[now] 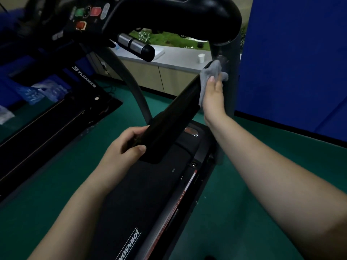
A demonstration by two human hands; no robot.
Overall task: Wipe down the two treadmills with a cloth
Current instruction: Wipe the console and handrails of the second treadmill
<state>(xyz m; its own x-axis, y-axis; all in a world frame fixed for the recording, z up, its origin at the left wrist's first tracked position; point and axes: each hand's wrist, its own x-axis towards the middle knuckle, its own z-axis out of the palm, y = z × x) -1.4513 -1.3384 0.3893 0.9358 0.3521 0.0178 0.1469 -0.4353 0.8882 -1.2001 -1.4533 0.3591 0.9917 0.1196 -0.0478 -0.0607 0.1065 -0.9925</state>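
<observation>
Reaching forward with both bare forearms. Left hand (124,145) curling around the near end of the black flat handrail bar (174,109), thumb lying across its top. Right hand (213,94) stretching farther ahead, pressing the small grey cloth (211,73) against the bar's far end, fingers extended.

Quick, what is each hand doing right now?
Left hand: grips the near end of the black handrail.
Right hand: fingers fairly straight, pressing the grey cloth onto the handrail's far end.
</observation>
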